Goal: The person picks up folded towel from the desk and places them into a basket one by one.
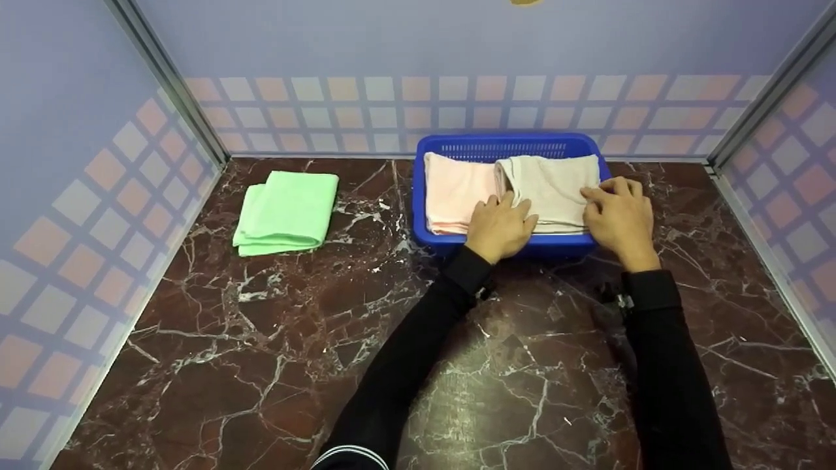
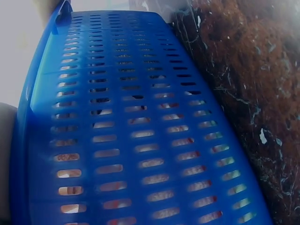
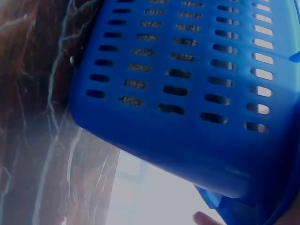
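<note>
A blue plastic basket (image 1: 503, 240) stands near the back wall with folded towels in it. On its left side lies a pink towel (image 1: 457, 189), and on the right a light grey towel (image 1: 555, 186) overlaps the pink one's edge. My left hand (image 1: 499, 228) reaches over the front rim, fingers spread and resting where the two towels meet. At the basket's right end, my right hand (image 1: 622, 219) has thumb and forefinger on the grey towel's right edge, fingers loosely bent. Both wrist views mainly show the basket's slotted side (image 2: 140, 136), with towels behind the slots.
A folded light green towel (image 1: 290, 209) lies on the dark red marbled tabletop (image 1: 261, 352), left of the basket. Lavender panels with pink and white squares (image 1: 366, 111) enclose the back, left and right.
</note>
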### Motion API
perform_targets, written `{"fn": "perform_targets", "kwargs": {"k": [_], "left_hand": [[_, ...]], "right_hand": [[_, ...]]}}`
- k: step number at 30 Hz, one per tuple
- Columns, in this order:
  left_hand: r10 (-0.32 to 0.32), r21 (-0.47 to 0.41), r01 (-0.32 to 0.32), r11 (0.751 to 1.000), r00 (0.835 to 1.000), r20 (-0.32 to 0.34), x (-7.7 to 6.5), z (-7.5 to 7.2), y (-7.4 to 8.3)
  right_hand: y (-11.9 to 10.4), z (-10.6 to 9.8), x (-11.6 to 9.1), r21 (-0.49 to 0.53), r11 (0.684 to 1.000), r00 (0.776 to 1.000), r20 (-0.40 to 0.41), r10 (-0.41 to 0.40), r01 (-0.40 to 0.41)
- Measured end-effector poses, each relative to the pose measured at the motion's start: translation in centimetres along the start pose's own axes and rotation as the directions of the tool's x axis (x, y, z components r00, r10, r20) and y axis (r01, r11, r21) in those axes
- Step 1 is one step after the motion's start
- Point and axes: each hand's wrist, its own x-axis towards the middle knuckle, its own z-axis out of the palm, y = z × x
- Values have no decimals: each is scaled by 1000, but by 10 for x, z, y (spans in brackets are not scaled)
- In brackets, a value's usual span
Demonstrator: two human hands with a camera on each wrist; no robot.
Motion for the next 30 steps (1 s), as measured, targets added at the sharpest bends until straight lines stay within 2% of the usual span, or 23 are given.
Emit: {"fn": "perform_targets", "kwargs": {"k": [9,13,17,22,26,28,30], "left_hand": [[-31,5,30,1000,996,89,0,1,1],[-33,4,32,999,994,108,1,1,2],[-42,10,41,999,994,105,4,-1,2],[-40,-6,40,999,996,78,3,0,1],[-45,-25,46,999,999,8,1,2,2],[-53,-30,52,998,998,-35,-1,3,2],[-64,-42,61,997,995,-77,-2,3,2]], "right_hand": [[0,0,0,-16,1000,993,117,2,0],[0,-3,2,-40,999,985,173,18,-11],[-1,-6,5,-35,999,983,184,13,-7],[-2,-4,2,-17,1000,993,117,7,-5],[-2,1,-2,4,1000,999,-20,-29,29],[-2,3,-2,8,997,991,-113,-71,72],[-4,4,-4,4,990,971,-194,-140,143]]}}
